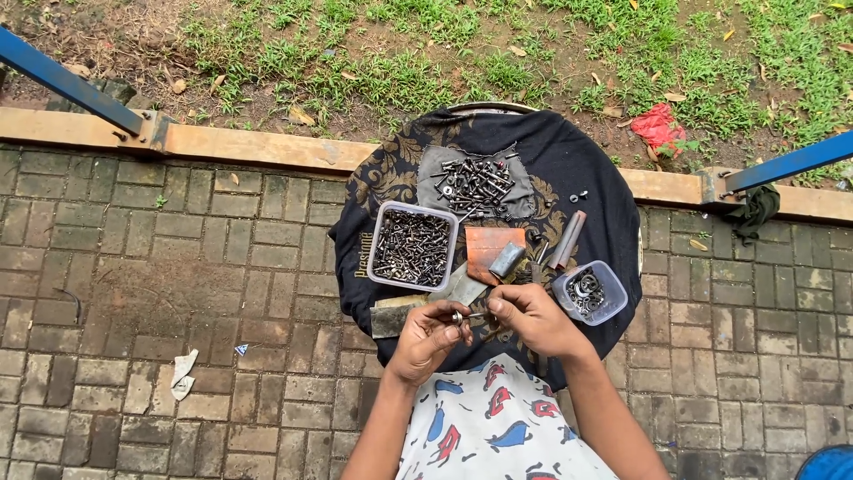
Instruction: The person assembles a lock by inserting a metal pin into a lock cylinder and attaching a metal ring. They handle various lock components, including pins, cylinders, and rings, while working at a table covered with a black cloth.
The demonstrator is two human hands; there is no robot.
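Fingers of your left hand [430,337] are curled and pinch a small metal washer or nut [457,316] at the tips; fingers of your right hand [531,318] are pressed together around a thin bolt [477,315], whose end points to that ring. You hold both just above the near edge of the round table [633,233], over your lap, probably because there the 2 small parts are close to your eyes and will fall on the cloth if they slip.

A dark cloth with gold pattern [391,169] covers the table, and I judge it keeps small parts from rolling away. On it I count 2 clear plastic tubs. The bigger, square tub [413,246] stands at the left side and is full of dark screws and bolts, too many to count. The smaller tub [590,292] stands at the right edge, just beside your right hand, and holds dark rings, maybe washers; their number I cannot tell. So each kind seems kept in its own tub.

Near the far edge lies 1 loose heap of bolts [475,184] on a grey patch. In the middle lie 1 orange flat piece [486,242], 1 short grey cylinder [507,260] on it, and 1 long metal tube [567,241].
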